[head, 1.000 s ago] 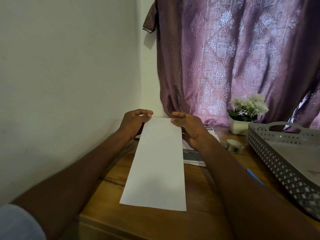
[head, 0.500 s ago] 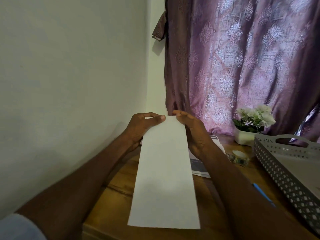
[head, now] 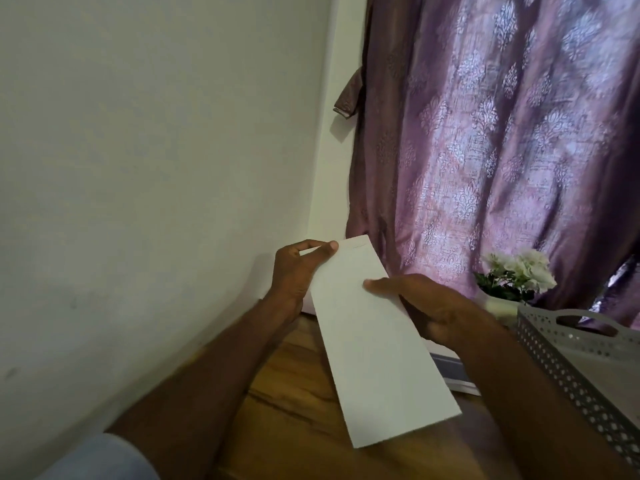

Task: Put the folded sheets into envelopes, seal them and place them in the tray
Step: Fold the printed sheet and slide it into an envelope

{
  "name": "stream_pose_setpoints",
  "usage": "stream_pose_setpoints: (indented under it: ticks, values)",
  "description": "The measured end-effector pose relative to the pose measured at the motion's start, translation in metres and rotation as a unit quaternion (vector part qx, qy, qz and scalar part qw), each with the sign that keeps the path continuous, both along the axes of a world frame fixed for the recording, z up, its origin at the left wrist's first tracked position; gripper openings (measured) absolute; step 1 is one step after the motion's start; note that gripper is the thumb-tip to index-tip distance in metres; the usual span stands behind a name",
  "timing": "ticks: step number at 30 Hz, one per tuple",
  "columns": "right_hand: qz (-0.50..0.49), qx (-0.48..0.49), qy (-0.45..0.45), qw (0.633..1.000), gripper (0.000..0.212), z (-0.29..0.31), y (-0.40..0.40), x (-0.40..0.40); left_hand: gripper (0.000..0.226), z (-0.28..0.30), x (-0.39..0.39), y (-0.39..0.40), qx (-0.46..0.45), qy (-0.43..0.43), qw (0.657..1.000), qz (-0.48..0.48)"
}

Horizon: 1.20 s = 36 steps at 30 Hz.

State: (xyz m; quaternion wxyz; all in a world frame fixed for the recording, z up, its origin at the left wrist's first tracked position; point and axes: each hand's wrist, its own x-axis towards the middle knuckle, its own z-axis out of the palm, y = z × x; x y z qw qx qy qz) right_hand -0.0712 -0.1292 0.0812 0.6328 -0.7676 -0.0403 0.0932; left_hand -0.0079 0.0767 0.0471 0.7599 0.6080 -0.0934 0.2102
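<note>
At centre frame, a long white envelope [head: 377, 344] is held tilted above the wooden table [head: 294, 410], its top end leaning upper left. Left hand [head: 298, 271] pinches the top-left corner between thumb and curled fingers. Right hand [head: 436, 306] grips the right edge, thumb lying across the front. Lower right sits the perforated grey tray [head: 568, 368], beside white flowers [head: 519, 268].

Looks like a room in someone's home, not an office. A patterned purple curtain [head: 502, 150] hangs past the fingertips, with a little pot of white flowers [head: 519, 271] just right of the fingers, a wooden table [head: 294, 393] under them, and a plain painted wall [head: 138, 150] off to the left.
</note>
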Motion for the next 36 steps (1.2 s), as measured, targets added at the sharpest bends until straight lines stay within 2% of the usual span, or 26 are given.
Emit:
stream_pose_setpoints:
  ticks: [3,7,10,13,15,17,20,22,24,26,28,30,32,33,36]
  values:
    - [-0.006,-0.112,-0.009,0.994,0.033,0.008,-0.008,-0.019,0.017,-0.005,0.004,0.004,-0.026,0.024,0.999,0.002]
    - [-0.034,-0.172,-0.041,0.984,0.022,0.029,-0.013,-0.041,0.012,-0.007,0.001,0.007,-0.067,0.051,0.996,-0.001]
    - [-0.078,-0.199,-0.128,0.968,0.012,0.052,-0.017,-0.058,0.002,-0.005,-0.012,0.003,-0.083,0.03,0.995,-0.036]
    - [-0.099,-0.276,-0.251,0.923,0.009,0.067,-0.018,-0.076,0.013,-0.008,-0.028,0.006,-0.052,0.019,0.997,-0.048]
    - [-0.088,-0.366,-0.321,0.869,0.01,0.071,-0.017,-0.089,0.013,-0.008,-0.042,0.009,-0.016,0.013,1.0,-0.022]
    - [-0.074,-0.437,-0.362,0.82,0.014,0.066,-0.014,-0.103,0.013,-0.01,-0.061,0.016,0.061,-0.016,0.998,0.026]
    - [-0.068,-0.47,-0.389,0.789,0.014,0.047,-0.007,-0.129,0.014,-0.02,-0.089,0.037,0.189,-0.046,0.979,0.065]
    - [-0.047,-0.49,-0.393,0.777,0.014,0.031,-0.001,-0.144,0.011,-0.028,-0.109,0.053,0.302,-0.031,0.948,0.092]
    - [-0.012,-0.503,-0.389,0.771,0.015,0.006,0.003,-0.16,0.016,-0.039,-0.128,0.069,0.419,-0.027,0.9,0.114]
    - [0.018,-0.514,-0.375,0.771,0.014,-0.011,0.003,-0.168,0.023,-0.047,-0.144,0.078,0.466,-0.051,0.877,0.104]
    - [0.046,-0.524,-0.344,0.778,0.014,-0.026,0.004,-0.177,0.02,-0.048,-0.156,0.078,0.506,-0.06,0.855,0.093]
    - [0.073,-0.528,-0.319,0.784,0.013,-0.041,0.003,-0.179,0.021,-0.047,-0.162,0.08,0.55,-0.046,0.83,0.088]
    - [0.075,-0.513,-0.322,0.792,0.014,-0.052,0.004,-0.178,0.033,-0.046,-0.162,0.081,0.607,-0.031,0.791,0.074]
    - [0.066,-0.504,-0.327,0.797,0.017,-0.053,0.003,-0.176,0.036,-0.045,-0.161,0.08,0.621,-0.025,0.78,0.068]
    - [0.01,-0.454,-0.349,0.82,0.023,-0.051,0.007,-0.17,0.024,-0.035,-0.163,0.08,0.611,-0.028,0.79,0.044]
